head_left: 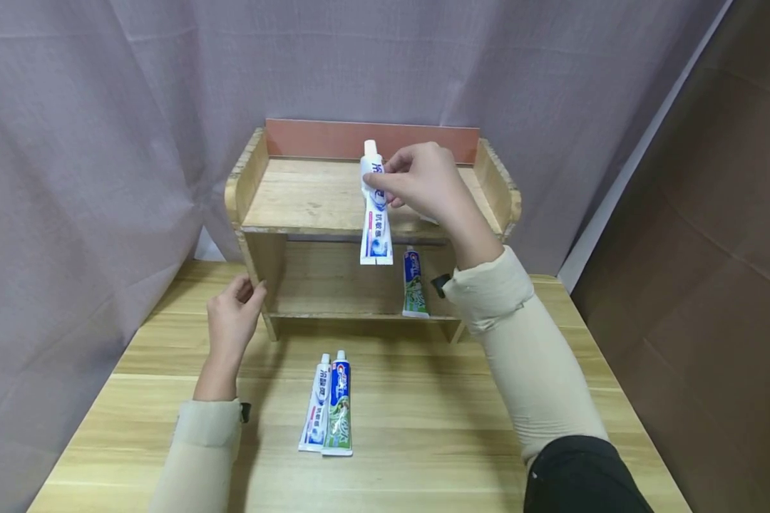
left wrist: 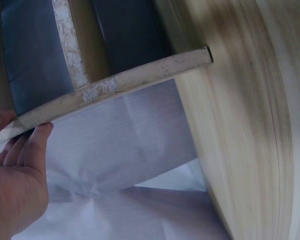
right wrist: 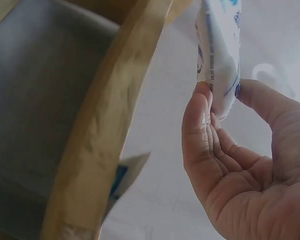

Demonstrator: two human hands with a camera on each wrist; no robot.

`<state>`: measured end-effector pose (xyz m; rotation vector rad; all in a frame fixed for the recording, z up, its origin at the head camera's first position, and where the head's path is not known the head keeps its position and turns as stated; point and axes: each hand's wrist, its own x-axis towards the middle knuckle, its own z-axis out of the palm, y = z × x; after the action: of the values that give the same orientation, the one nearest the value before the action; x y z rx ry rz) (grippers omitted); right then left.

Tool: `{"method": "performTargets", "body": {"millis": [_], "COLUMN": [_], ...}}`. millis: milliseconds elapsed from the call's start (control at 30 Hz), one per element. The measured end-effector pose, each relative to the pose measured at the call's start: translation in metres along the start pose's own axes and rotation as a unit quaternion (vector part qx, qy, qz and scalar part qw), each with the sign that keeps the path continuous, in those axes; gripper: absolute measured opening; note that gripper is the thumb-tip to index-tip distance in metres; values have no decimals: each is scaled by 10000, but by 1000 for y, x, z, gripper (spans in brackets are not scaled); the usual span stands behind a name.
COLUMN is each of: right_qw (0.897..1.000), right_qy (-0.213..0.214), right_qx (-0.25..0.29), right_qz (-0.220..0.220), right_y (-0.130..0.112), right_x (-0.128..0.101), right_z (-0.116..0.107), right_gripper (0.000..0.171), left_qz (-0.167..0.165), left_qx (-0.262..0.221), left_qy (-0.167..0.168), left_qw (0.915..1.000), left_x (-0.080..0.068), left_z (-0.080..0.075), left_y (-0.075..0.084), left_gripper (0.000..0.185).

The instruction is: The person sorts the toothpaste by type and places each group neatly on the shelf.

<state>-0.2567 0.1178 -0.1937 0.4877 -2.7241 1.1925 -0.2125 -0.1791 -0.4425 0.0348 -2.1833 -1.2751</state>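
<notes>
A two-tier wooden shelf (head_left: 308,192) stands at the back of a wooden table (head_left: 455,427). My right hand (head_left: 385,182) pinches a white and blue toothpaste tube (head_left: 376,235) near its cap and holds it upright over the top tier. In the right wrist view the tube (right wrist: 220,60) sits between my thumb and fingertips (right wrist: 197,107). My left hand (head_left: 247,288) grips the shelf's left side panel. In the left wrist view its fingers (left wrist: 32,145) lie against the panel's pale edge (left wrist: 115,85). A green and blue tube (head_left: 413,285) leans inside the lower tier.
Two more tubes lie side by side on the table in front of the shelf, one white (head_left: 316,413) and one green (head_left: 338,413). A lilac curtain (head_left: 103,142) hangs behind and to the left. A brown board (head_left: 712,214) closes off the right side.
</notes>
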Motion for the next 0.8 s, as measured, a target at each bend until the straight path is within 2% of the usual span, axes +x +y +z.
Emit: {"method": "performTargets", "body": {"millis": [300, 800], "right_qw": [9962, 9887], "right_qy": [-163, -158], "right_qx": [-294, -898], "right_qz": [805, 1188], "right_y": [2, 7], "right_x": [36, 64], "right_z": [-4, 11], "right_gripper": [37, 34], "left_qz": [-54, -1], "left_qx": [-29, -4], "left_qy": [0, 7], "left_qw": [10000, 10000], "left_x": [0, 0], "left_z": [0, 1], "left_y": [1, 0], "left_gripper": [24, 25]}}
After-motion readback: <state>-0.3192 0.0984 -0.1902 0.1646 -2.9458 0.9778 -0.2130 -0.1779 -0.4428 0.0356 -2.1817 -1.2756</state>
